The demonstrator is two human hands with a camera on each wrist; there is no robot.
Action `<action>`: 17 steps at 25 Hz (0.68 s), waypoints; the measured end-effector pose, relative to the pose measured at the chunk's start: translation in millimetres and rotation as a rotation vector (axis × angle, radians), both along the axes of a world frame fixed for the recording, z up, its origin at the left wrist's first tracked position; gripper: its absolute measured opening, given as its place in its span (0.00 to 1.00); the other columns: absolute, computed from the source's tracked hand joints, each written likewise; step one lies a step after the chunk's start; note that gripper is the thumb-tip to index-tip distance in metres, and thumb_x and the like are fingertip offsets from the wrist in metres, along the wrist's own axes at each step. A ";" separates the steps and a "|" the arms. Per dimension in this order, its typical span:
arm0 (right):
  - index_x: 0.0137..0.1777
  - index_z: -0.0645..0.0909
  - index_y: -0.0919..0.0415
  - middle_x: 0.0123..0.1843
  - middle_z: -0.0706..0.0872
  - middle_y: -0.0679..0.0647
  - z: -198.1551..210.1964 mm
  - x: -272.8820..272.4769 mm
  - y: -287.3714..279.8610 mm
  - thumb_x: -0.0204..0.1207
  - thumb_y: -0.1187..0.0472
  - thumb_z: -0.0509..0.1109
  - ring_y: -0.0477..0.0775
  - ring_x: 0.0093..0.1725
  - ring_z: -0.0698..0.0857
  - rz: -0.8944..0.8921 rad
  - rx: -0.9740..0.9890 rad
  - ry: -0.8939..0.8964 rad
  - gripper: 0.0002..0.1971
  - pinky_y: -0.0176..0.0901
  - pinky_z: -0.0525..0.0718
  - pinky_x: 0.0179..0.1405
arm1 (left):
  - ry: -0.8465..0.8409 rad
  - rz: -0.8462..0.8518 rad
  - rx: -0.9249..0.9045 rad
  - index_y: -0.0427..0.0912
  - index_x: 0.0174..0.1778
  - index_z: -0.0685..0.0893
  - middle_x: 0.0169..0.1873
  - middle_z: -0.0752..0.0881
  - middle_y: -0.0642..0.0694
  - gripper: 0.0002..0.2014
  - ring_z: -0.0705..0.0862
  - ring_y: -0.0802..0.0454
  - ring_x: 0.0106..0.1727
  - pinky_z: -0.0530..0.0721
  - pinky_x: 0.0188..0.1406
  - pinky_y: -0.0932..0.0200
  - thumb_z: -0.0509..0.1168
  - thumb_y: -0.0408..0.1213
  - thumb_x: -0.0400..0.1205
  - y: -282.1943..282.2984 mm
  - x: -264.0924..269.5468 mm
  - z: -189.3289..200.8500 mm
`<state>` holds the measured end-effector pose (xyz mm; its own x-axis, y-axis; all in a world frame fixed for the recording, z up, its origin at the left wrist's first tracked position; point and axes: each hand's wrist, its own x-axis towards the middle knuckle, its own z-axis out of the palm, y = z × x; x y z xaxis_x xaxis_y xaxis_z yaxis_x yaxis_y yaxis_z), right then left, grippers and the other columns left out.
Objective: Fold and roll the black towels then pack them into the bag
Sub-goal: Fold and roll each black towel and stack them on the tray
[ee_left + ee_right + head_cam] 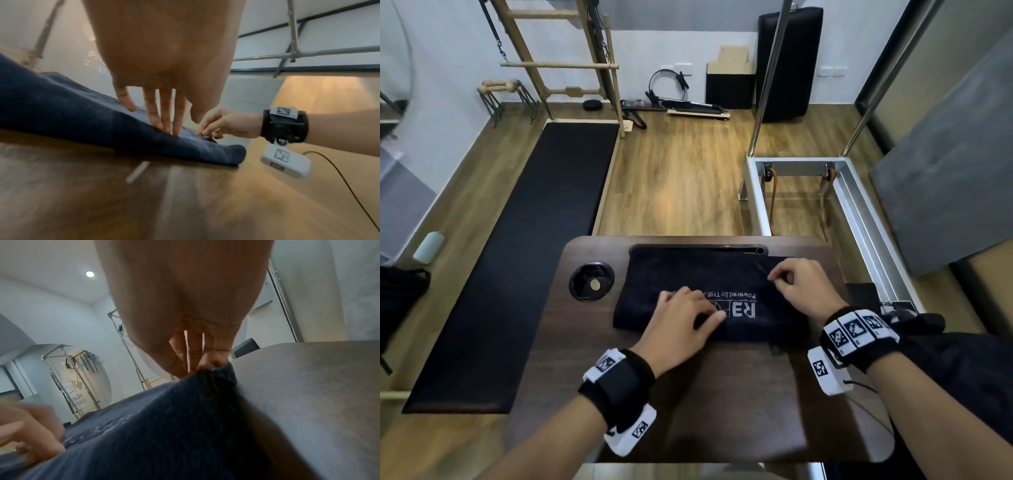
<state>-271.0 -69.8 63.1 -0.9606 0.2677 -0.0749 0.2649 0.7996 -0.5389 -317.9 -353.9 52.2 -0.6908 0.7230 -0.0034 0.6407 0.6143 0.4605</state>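
Head view: towel [709,294] lay folded flat at far middle of dark surface [722,394], white lettering up, beside a round cup recess [591,281]. Left hand [681,322] rested flat on towel's near edge, fingers straight, pressing down over the lettering. Right hand [801,284] sat at towel's far right corner, thumb and forefinger pinching a raised ridge of cloth.

Left wrist view: left fingers [162,116] straight, tips down on towel [82,116]; right hand [224,123] just beyond, pinching the cloth.

Right wrist view: right fingers [211,360] clamped on a bunched peak of towel [164,426]; left hand [26,434] blurred at lower left, on the cloth.
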 end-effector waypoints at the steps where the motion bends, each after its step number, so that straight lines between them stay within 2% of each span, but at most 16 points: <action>1: 0.44 0.93 0.50 0.35 0.85 0.42 1.8 7.5 -2.6 0.77 0.67 0.74 0.46 0.37 0.82 -0.003 0.022 -0.021 0.10 0.45 0.83 0.48 | 0.068 -0.032 -0.070 0.58 0.60 0.91 0.55 0.84 0.63 0.21 0.76 0.59 0.60 0.74 0.64 0.46 0.54 0.61 0.93 -2.3 9.5 -3.5; 3: 0.46 0.93 0.50 0.39 0.88 0.42 6.5 26.3 -7.2 0.78 0.64 0.74 0.50 0.44 0.86 -0.012 0.059 -0.076 0.08 0.49 0.86 0.54 | 0.257 -0.056 -0.149 0.57 0.62 0.91 0.58 0.85 0.61 0.23 0.78 0.53 0.65 0.72 0.61 0.46 0.52 0.61 0.93 -11.3 20.2 -5.5; 5: 0.46 0.92 0.48 0.43 0.90 0.43 10.0 51.3 -20.5 0.78 0.62 0.74 0.50 0.48 0.88 0.037 0.095 -0.153 0.08 0.51 0.88 0.56 | 0.383 -0.057 -0.150 0.54 0.59 0.93 0.58 0.88 0.59 0.23 0.81 0.48 0.66 0.72 0.58 0.43 0.54 0.59 0.93 -23.7 26.8 -2.9; 7: 0.45 0.92 0.46 0.39 0.89 0.39 9.7 79.6 -42.3 0.78 0.62 0.75 0.43 0.43 0.88 0.125 0.035 -0.176 0.09 0.46 0.87 0.50 | 0.434 -0.019 -0.166 0.53 0.58 0.94 0.62 0.90 0.57 0.24 0.82 0.46 0.69 0.72 0.60 0.40 0.54 0.58 0.93 -34.1 28.3 -1.0; 8: 0.44 0.92 0.45 0.36 0.88 0.38 9.4 95.5 -55.8 0.77 0.63 0.76 0.42 0.40 0.87 0.173 -0.031 -0.163 0.09 0.42 0.85 0.45 | 0.424 0.005 -0.213 0.52 0.60 0.94 0.66 0.90 0.57 0.24 0.81 0.45 0.73 0.71 0.63 0.37 0.53 0.58 0.94 -37.8 28.7 1.4; 10: 0.45 0.92 0.42 0.38 0.90 0.37 7.4 127.1 -85.0 0.77 0.63 0.77 0.42 0.42 0.88 0.267 -0.178 -0.126 0.11 0.34 0.81 0.41 | 0.340 0.040 -0.351 0.50 0.74 0.87 0.81 0.81 0.53 0.28 0.72 0.44 0.84 0.66 0.74 0.31 0.48 0.59 0.94 -44.8 36.8 3.2; 12: 0.52 0.92 0.39 0.48 0.90 0.35 3.7 152.2 -108.1 0.79 0.62 0.77 0.40 0.51 0.88 0.328 -0.267 -0.100 0.13 0.29 0.81 0.44 | 0.227 0.043 -0.403 0.44 0.88 0.72 0.91 0.65 0.48 0.33 0.58 0.45 0.92 0.58 0.83 0.29 0.45 0.61 0.93 -53.4 54.8 -6.0; 14: 0.60 0.90 0.38 0.56 0.90 0.37 -2.9 173.9 -124.7 0.79 0.64 0.77 0.40 0.56 0.87 0.317 -0.305 -0.069 0.17 0.35 0.84 0.52 | 0.173 -0.008 -0.398 0.42 0.94 0.57 0.94 0.51 0.46 0.38 0.45 0.46 0.95 0.52 0.88 0.27 0.44 0.63 0.93 -68.1 85.4 -17.6; 17: 0.66 0.88 0.43 0.60 0.89 0.40 -10.9 199.2 -137.6 0.78 0.70 0.77 0.41 0.62 0.86 0.216 -0.331 0.036 0.23 0.42 0.84 0.61 | 0.206 -0.101 -0.304 0.45 0.95 0.47 0.94 0.40 0.51 0.38 0.35 0.48 0.94 0.46 0.89 0.24 0.41 0.64 0.94 -94.2 125.4 -32.0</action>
